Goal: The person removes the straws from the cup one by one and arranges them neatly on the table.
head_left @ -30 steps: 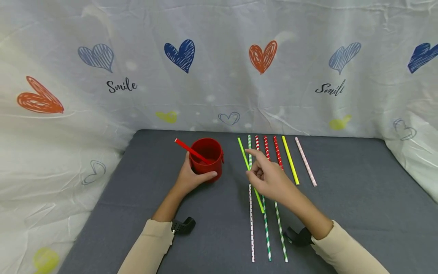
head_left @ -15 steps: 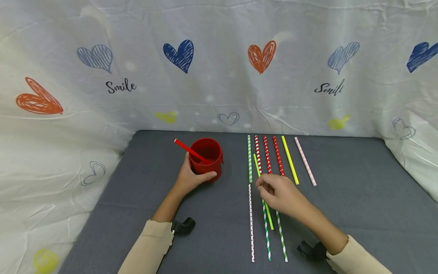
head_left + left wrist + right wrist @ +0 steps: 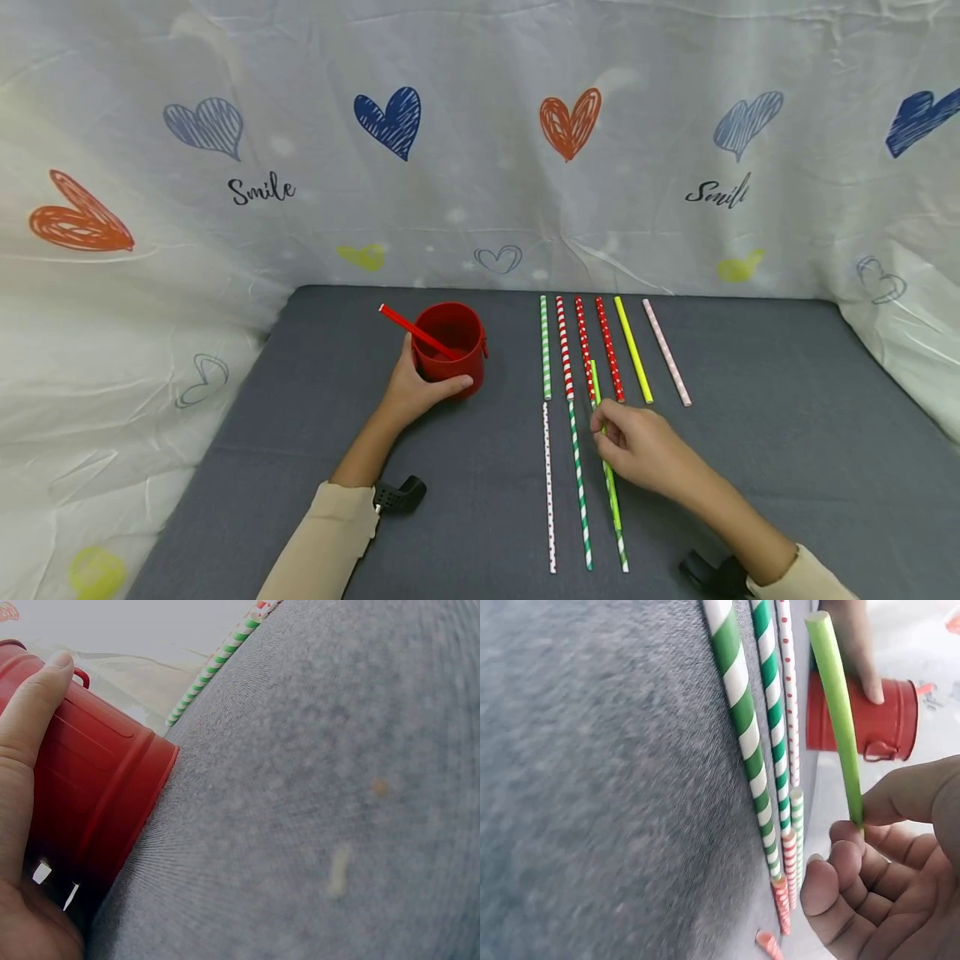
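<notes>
My left hand (image 3: 420, 383) grips a small red metal bucket (image 3: 471, 367), its thumb lying along the near side. A plain red straw (image 3: 412, 327) leans in the bucket, its end above the rim. My right hand (image 3: 641, 446) pinches a lime green straw (image 3: 840, 705) between thumb and fingertips. The right wrist view shows this straw raised off the table. From the head view it overlaps a green-and-white striped straw (image 3: 622, 554). Left of that lie a darker green striped straw (image 3: 580, 492) and a white dotted straw (image 3: 549, 492).
Along the back row lie a pale green striped straw (image 3: 545, 350), a red striped straw (image 3: 564, 350), two red dotted straws, a yellow straw (image 3: 633, 350) and a pink straw (image 3: 666, 354). A white curtain (image 3: 465, 50) with printed hearts hangs behind the grey table (image 3: 787, 417).
My right hand has moved right and toward me with the lime green straw, from over the left straws to over the third front straw. The left hand has stayed on the bucket.
</notes>
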### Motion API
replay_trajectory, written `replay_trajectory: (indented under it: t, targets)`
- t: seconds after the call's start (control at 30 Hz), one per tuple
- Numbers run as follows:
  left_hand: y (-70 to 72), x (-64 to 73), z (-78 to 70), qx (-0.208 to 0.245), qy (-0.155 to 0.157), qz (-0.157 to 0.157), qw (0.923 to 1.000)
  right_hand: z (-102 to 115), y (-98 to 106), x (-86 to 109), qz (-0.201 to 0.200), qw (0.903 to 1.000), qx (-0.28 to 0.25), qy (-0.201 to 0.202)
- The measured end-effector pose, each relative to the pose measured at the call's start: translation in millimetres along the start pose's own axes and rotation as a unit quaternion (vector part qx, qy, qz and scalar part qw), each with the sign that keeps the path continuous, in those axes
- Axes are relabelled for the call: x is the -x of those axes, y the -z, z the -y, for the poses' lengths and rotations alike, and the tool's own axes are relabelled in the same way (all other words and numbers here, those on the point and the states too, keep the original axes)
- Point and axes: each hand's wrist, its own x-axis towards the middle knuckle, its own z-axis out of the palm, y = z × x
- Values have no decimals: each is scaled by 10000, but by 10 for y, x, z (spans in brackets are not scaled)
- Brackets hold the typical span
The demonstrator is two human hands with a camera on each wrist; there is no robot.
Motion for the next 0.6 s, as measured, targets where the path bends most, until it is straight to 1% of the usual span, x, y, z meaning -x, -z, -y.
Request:
replay_trajectory:
  t: [0.1,0.33,0.6]
  targets:
    - [0,-1,14,25,-34,12,10000,-39,30,64,114,9999,-48,-116]
    - [-1,-9,37,77,-97,18,9999,-105,92,182,387,9978,-113,-529]
    - [-4,-6,34,54,-41,-11,10000,-178,62,330,441,9968,48,-659]
